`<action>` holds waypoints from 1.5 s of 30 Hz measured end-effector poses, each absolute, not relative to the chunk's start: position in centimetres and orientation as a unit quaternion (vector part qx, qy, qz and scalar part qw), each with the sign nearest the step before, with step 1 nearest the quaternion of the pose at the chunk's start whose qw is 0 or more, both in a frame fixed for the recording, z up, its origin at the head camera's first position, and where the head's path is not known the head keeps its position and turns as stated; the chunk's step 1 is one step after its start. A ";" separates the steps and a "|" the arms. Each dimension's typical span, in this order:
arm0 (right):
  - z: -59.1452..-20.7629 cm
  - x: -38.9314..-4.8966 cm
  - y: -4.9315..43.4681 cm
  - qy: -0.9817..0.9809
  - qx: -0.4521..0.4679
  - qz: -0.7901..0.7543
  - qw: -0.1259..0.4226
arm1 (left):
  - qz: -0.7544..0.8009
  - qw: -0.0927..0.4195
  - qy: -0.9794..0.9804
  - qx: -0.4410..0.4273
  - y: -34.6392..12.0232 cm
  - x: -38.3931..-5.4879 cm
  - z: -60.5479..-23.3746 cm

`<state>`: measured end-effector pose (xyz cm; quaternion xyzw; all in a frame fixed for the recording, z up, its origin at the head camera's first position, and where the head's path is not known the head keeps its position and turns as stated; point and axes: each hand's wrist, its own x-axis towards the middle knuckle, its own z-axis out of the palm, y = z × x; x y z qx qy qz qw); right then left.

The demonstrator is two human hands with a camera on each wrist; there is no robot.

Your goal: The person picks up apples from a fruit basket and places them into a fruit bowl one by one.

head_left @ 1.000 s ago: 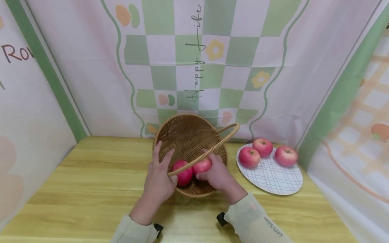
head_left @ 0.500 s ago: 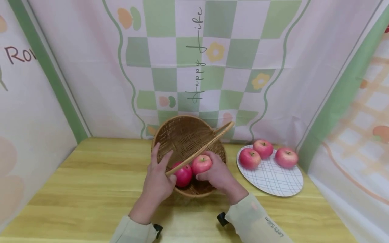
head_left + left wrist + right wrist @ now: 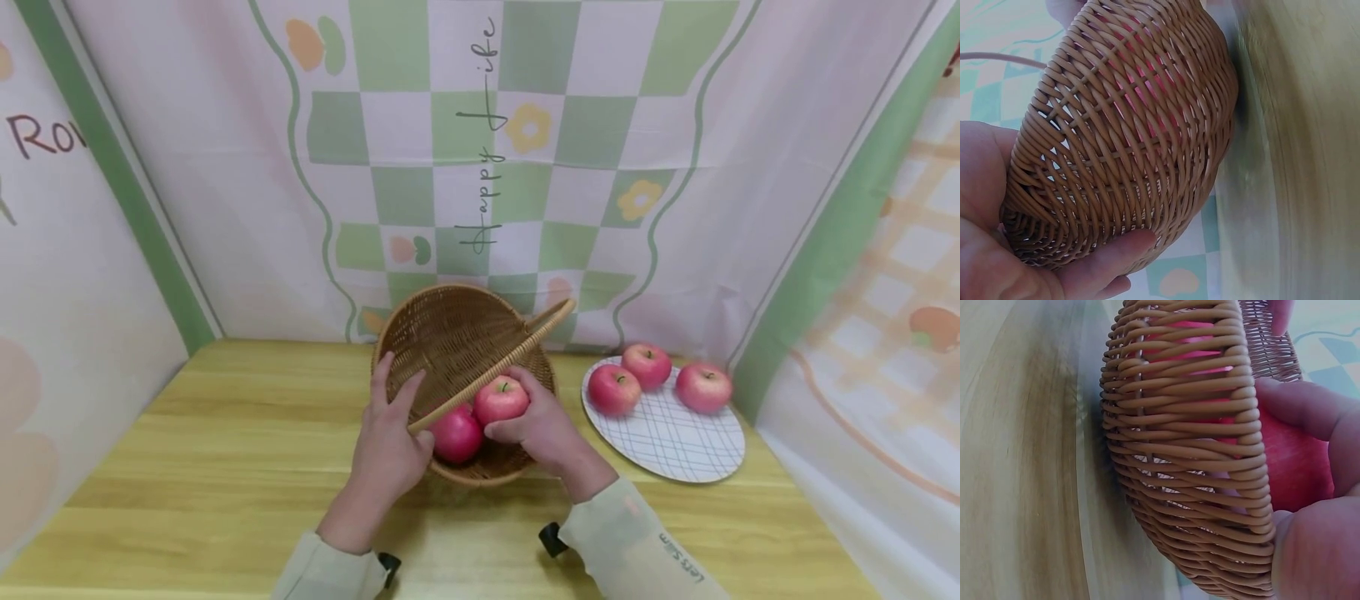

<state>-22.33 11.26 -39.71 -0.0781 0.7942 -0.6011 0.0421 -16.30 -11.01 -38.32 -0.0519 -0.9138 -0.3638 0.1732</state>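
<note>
A brown wicker basket (image 3: 450, 333) stands tilted on the table, its mouth facing me. My left hand (image 3: 392, 450) grips its left side by the rim and handle end; in the left wrist view, fingers (image 3: 1107, 259) lie along the outside of the weave. My right hand (image 3: 546, 425) holds a red apple (image 3: 500, 400) at the basket's mouth, thumb and fingers around it, just below the slanting handle (image 3: 517, 354). Another red apple (image 3: 457, 435) lies inside, left of the held one. In the right wrist view, the held apple (image 3: 1294, 459) shows beyond the rim.
To the right, an oval plate (image 3: 675, 450) with a grid pattern carries three apples (image 3: 615, 390). Behind the basket hangs a checked green and white curtain (image 3: 525, 192). The wooden table (image 3: 247, 467) extends to both sides.
My right hand has lifted the apple slightly up towards me, so it now shows in front of the handle. The handle has shifted a little left, and the other apple has rolled slightly right.
</note>
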 end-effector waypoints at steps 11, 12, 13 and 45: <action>-39.5 -22.4 11.7 0.783 -0.104 -0.613 0.029 | -0.377 0.170 -0.909 -0.053 -11.3 -16.5 -38.6; -39.5 -22.4 11.8 0.774 -0.113 -0.623 0.029 | -0.382 0.169 -0.907 -0.052 -11.4 -16.6 -38.7; -39.4 -22.5 12.0 0.764 -0.120 -0.633 0.028 | -0.388 0.167 -0.905 -0.050 -11.6 -16.7 -38.7; -36.2 -19.8 24.8 0.590 -0.142 -0.787 0.113 | -0.447 0.121 -0.886 -0.024 -12.6 -16.9 -38.8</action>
